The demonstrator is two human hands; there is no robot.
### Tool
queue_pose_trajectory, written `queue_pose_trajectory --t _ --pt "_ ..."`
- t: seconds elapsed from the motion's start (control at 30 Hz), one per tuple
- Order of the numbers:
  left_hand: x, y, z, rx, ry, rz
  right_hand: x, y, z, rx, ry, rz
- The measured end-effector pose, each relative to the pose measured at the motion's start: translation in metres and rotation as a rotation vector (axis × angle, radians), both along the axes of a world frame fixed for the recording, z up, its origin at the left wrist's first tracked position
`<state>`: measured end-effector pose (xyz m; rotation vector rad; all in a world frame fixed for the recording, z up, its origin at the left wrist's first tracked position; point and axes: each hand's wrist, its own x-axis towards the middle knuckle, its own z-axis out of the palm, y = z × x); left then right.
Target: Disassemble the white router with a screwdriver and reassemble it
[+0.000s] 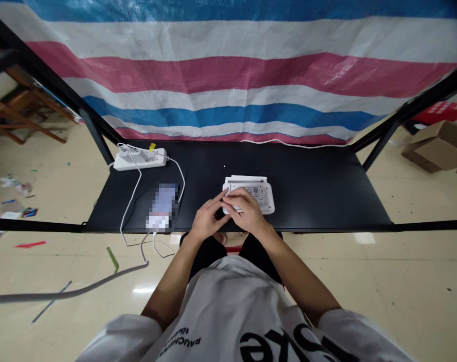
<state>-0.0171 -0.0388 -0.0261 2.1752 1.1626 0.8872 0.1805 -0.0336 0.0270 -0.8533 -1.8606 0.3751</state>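
A white router [266, 198] lies on the black tabletop [314, 191] with its vented, labelled underside up. Its antenna bar [247, 179] is folded along the far edge. Over the router's left end, my left hand [206, 217] and my right hand [248, 210] meet at the fingertips. The thumb and fingers of each hand are drawn together in a pinch. A small whitish bit shows between the fingertips, too small to name. My right hand covers part of the router's near left side.
A white power strip [141, 158] with plugs and cables sits at the back left. Nearer stands a pixelated phone-like device [163, 206], with white cables beside it. A striped plastic sheet [228, 75] hangs behind the table. Black frame posts [96, 133] rise at the sides.
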Motion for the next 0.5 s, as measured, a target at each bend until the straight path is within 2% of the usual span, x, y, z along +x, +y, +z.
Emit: queue_pose_trajectory --t 0.13,0.23,0.33,0.4,0.5 --pt "-0.001 0.000 -0.001 0.005 0.036 0.016 0.008 -0.001 0.007 -0.073 -0.009 0.110" --pt "0.000 0.000 -0.001 -0.003 0.022 0.015 0.012 0.000 0.009 -0.088 -0.007 0.074" --pt "0.001 0.000 -0.001 -0.012 0.000 0.012 0.011 0.001 0.009 -0.024 0.022 0.027" --pt "0.001 0.000 -0.001 -0.008 -0.010 0.017 0.010 0.001 0.009 -0.008 0.031 0.047" --pt "0.001 0.000 0.000 0.004 -0.006 0.021 0.012 0.000 0.010 -0.108 0.026 0.131"
